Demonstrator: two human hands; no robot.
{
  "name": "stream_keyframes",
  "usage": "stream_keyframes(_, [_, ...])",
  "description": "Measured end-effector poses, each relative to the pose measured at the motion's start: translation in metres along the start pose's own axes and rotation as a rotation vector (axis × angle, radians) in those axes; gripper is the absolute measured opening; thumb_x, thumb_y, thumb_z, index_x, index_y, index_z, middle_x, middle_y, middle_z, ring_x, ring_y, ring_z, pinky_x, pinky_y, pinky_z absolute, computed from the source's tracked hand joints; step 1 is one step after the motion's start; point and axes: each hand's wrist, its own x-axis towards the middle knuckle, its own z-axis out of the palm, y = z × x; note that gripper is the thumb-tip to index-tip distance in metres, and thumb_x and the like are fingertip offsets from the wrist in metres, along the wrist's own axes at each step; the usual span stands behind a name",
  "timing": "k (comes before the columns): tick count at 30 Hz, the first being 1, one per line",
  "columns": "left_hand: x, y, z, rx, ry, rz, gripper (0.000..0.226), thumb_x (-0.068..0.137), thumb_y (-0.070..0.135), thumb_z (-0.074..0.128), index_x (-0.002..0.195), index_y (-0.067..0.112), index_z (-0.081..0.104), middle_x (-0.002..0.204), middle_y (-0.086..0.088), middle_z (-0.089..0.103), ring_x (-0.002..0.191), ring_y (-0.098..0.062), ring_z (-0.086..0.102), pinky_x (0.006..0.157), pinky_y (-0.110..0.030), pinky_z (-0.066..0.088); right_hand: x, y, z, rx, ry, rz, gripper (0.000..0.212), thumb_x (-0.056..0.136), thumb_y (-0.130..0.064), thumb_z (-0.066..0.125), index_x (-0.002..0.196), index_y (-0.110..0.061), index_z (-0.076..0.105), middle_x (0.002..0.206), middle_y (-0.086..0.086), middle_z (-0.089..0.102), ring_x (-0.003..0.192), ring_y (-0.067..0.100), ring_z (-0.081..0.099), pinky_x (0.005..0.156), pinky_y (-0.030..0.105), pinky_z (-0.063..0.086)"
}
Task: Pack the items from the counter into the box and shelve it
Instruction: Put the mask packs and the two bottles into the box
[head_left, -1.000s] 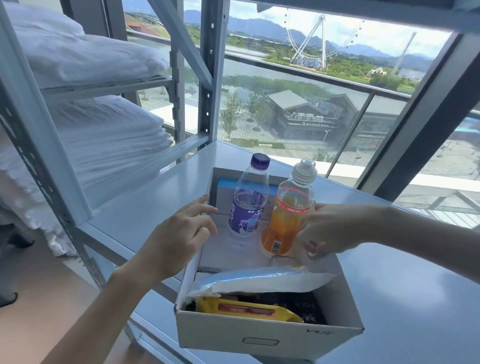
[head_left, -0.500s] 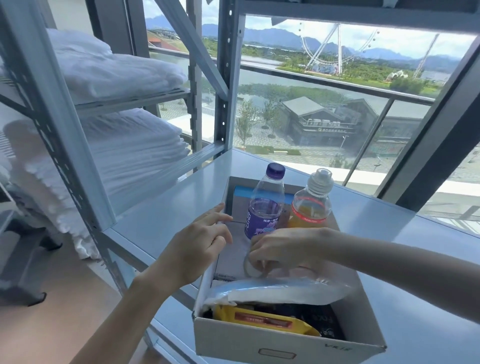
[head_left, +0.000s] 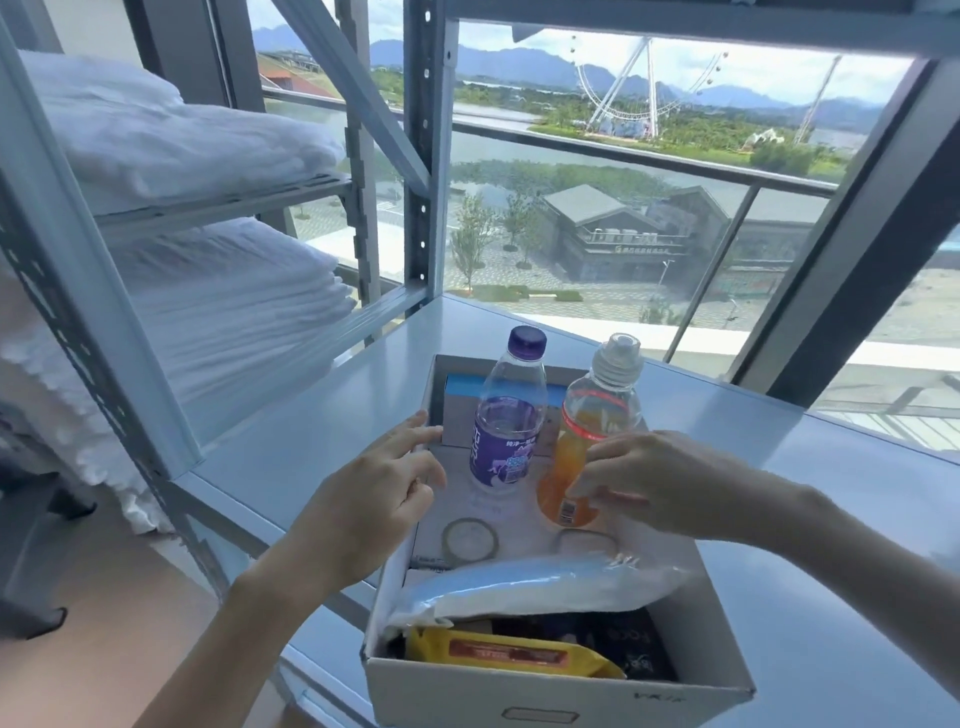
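Box (head_left: 561, 691) sits on the grey shelf deck (head_left: 311, 441), top open. Inside we see the purple bottle (head_left: 509, 426) and orange bottle (head_left: 587, 415) upright at the far end. A blue-white packet (head_left: 530, 587) and yellow packet (head_left: 509, 657) lie at the near end. Left hand (head_left: 374, 499) rests on the box's left wall, fingers relaxed, holding nothing. Right hand (head_left: 654, 483) hovers just beside the orange bottle, fingers loosely curled, nothing in them; we can't tell if they touch it.
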Motion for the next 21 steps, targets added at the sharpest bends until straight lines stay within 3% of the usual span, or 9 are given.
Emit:
stream_keyframes(2, [0.002,0.006,-0.003,0.089,0.019,-0.030,0.020,0.091,0.021,0.044,0.102,0.028,0.059,0.148,0.020,0.028,0.104,0.004,0.050,0.074,-0.018,0.040,-0.019,0.014,0.003,-0.020,0.160,0.021,0.017,0.092,-0.027,0.051,0.104,-0.026,0.061,0.095,-0.010,0.062,0.083,0.011,0.057,0.073,0.021,0.044])
stream_keyframes(3, [0.003,0.010,-0.005,0.146,0.030,-0.064,0.023,0.090,0.022,0.046,0.110,0.029,0.056,0.149,0.019,0.025,0.095,-0.002,0.053,0.069,-0.018,0.037,-0.028,0.016,0.005,-0.017,0.214,0.068,0.010,0.090,-0.029,0.053,0.096,-0.025,0.060,0.085,-0.012,0.059,0.074,0.011,0.056,0.066,0.021,0.043])
stream_keyframes(5, [0.008,0.017,-0.006,0.259,0.029,-0.156,0.038,0.089,0.025,0.047,0.127,0.028,0.045,0.151,0.018,0.019,0.110,-0.008,0.052,0.070,-0.021,0.039,-0.036,0.020,0.011,-0.050,0.255,0.209,0.013,0.089,-0.035,0.052,0.085,-0.024,0.048,0.073,-0.013,0.050,0.063,0.013,0.051,0.057,0.023,0.040])
stream_keyframes(7, [0.010,0.024,-0.006,0.351,-0.012,-0.251,0.049,0.091,0.027,0.044,0.138,0.026,0.030,0.151,0.014,0.018,0.120,-0.012,0.047,0.077,-0.026,0.042,-0.034,0.023,0.020,0.010,0.185,0.404,0.024,0.090,-0.044,0.048,0.087,-0.021,0.041,0.077,-0.009,0.053,0.068,0.019,0.052,0.060,0.031,0.043])
stream_keyframes(9, [0.011,0.029,-0.004,0.412,-0.056,-0.322,0.056,0.092,0.028,0.042,0.142,0.021,0.017,0.146,0.006,0.032,0.110,-0.018,0.054,0.074,-0.028,0.042,-0.029,0.025,0.027,0.105,0.121,0.505,0.028,0.089,-0.043,0.046,0.093,-0.016,0.040,0.081,-0.001,0.058,0.075,0.024,0.057,0.066,0.037,0.047])
stream_keyframes(14, [0.010,0.036,0.004,0.427,-0.113,-0.386,0.069,0.090,0.027,0.047,0.145,0.016,0.007,0.122,-0.007,0.055,0.094,-0.028,0.059,0.068,-0.030,0.038,-0.010,0.012,0.041,0.253,0.061,0.552,0.024,0.088,-0.026,0.049,0.090,-0.013,0.028,0.081,0.001,0.042,0.078,0.025,0.047,0.061,0.031,0.035])
stream_keyframes(17, [0.008,0.036,0.002,0.460,-0.148,-0.429,0.069,0.088,0.023,0.050,0.142,0.013,0.007,0.082,-0.005,0.053,0.072,-0.025,0.050,0.064,-0.030,0.038,-0.008,0.014,0.045,0.324,0.071,0.600,0.024,0.086,-0.018,0.051,0.091,-0.012,0.028,0.081,0.003,0.042,0.079,0.026,0.048,0.054,0.028,0.033])
stream_keyframes(21, [0.010,0.044,0.002,0.507,-0.143,-0.515,0.039,0.086,0.011,0.046,0.121,0.006,0.029,0.092,-0.012,0.059,0.074,-0.026,0.045,0.064,-0.033,0.038,-0.012,0.013,0.046,0.397,0.133,0.650,0.015,0.082,-0.009,0.047,0.087,-0.012,0.033,0.084,0.003,0.044,0.082,0.027,0.048,0.055,0.028,0.034])
